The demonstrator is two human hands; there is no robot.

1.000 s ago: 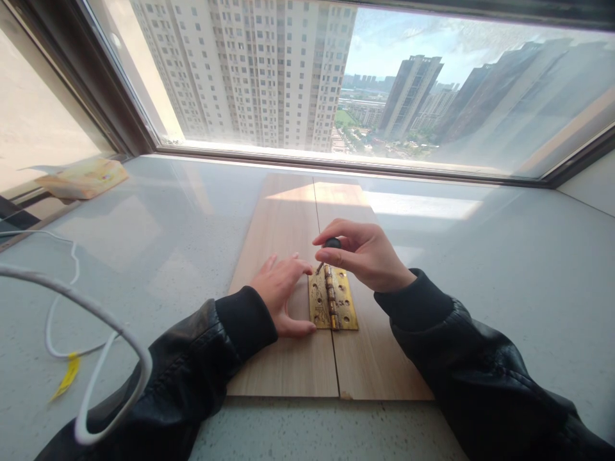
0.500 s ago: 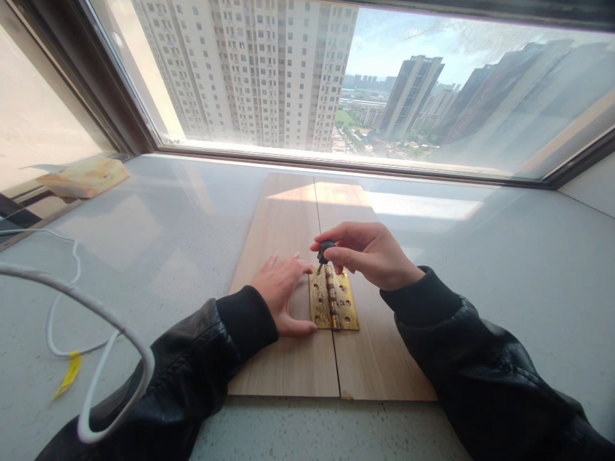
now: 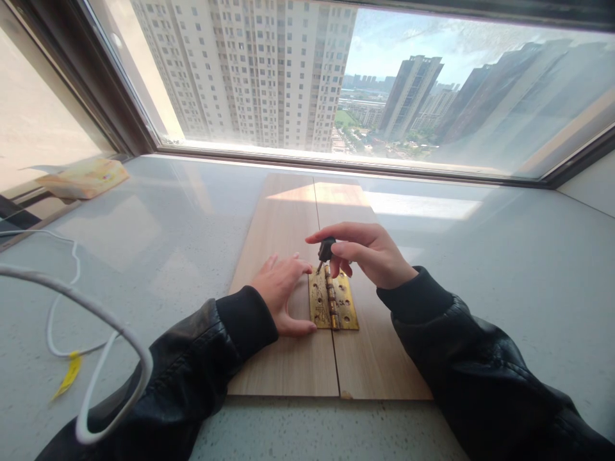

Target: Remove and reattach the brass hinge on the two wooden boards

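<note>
A brass hinge (image 3: 320, 301) with several holes lies unfolded across the seam between two light wooden boards (image 3: 283, 224). My left hand (image 3: 283, 291) rests on the left board, fingers spread, with the thumb and a fingertip at the hinge's left edge. Above the hinge, my right hand (image 3: 368, 250) has its fingers round the black handle of a short screwdriver (image 3: 327, 248). The screwdriver leans slightly, its tip down at the upper hole of the hinge's left leaf. Whether a screw sits under the tip is too small to tell.
A white cable (image 3: 115, 326) with a yellow tag (image 3: 68, 374) loops at the left, partly over my left sleeve. A tissue pack (image 3: 86, 178) lies at the back left. Behind the speckled white counter (image 3: 192, 211) stands a window frame.
My right hand's index finger has stretched out further to the left over the handle, and the hand has shifted slightly left. The left hand and hinge have stayed in place.
</note>
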